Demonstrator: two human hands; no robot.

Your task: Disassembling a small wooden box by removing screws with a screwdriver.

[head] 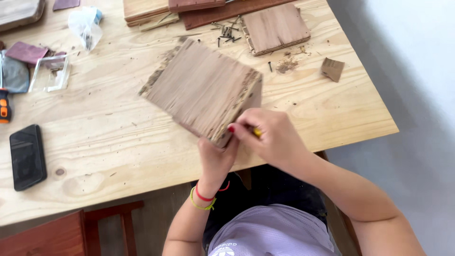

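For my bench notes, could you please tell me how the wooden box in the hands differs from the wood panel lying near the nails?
The wooden box is larger, tilted and held by both hands; the wood panel is smaller, flat and untouched on the table. The box shows several faces, the panel one. Both are brown with rough edges.

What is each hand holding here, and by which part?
The left hand grips the wooden box at its near lower corner. The right hand pinches a small yellow item against that corner; what it is cannot be told.
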